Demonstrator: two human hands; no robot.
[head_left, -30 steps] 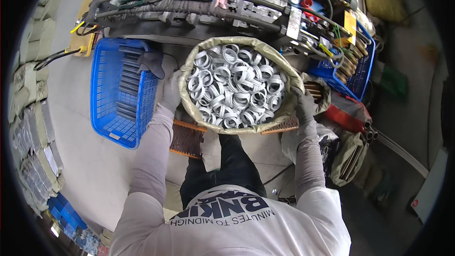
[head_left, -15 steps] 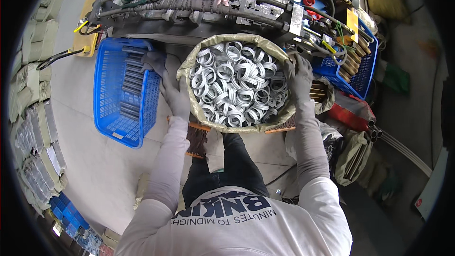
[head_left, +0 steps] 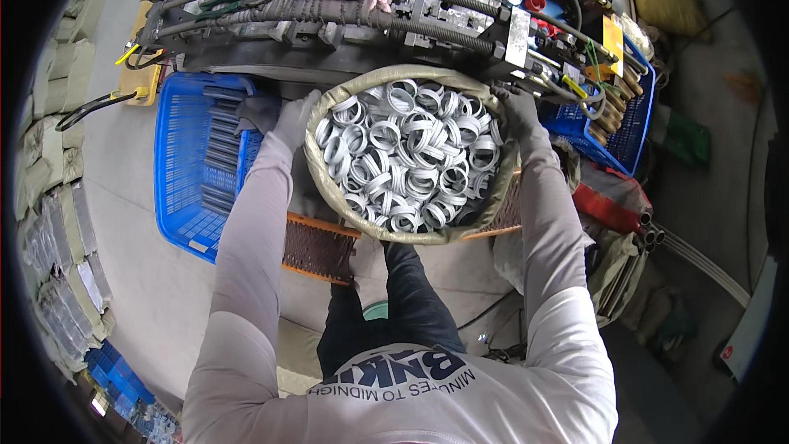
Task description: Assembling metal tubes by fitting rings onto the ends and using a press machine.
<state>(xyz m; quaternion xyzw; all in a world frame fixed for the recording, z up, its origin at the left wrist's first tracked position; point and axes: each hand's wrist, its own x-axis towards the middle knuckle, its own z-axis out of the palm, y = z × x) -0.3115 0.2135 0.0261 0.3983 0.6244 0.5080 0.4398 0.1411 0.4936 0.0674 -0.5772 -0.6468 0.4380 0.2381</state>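
Grey concrete floor (head_left: pixel 131 296) spreads under a cluttered work spot, seen from above the person's head. At the middle sits a round sack (head_left: pixel 329 189) of tan cloth, its mouth rolled open and filled to the brim with shiny metal rings (head_left: pixel 411 156). The sack is held up in front of the person's body, between the two arms, just below a long dark machine (head_left: pixel 329 12).

The left hand (head_left: pixel 294 119), in a grey glove, has its grip closed on the sack's upper left rim, fingers curled over the cloth edge. The right hand (head_left: pixel 518 111), also gloved, clamps the upper right rim in the same way. So the sack hangs between the two grips, touching both, with the rings lying inside and apart from the fingers.

Under the sack's lower edge an orange-edged crate (head_left: pixel 316 247) with a dark mesh side shows, partly hidden by the left sleeve. Left of the left hand stands a blue plastic basket (head_left: pixel 185 181) holding dark metal bars; a grey glove or rag (head_left: pixel 259 111) lies on its upper right corner. To the right of the right hand another blue basket (head_left: pixel 620 127) holds tools and brown rods. Farther right lie a red tube (head_left: pixel 604 205) and some pipes. Along the far left, folded grey-green sacks (head_left: pixel 57 173) are stacked on the floor.
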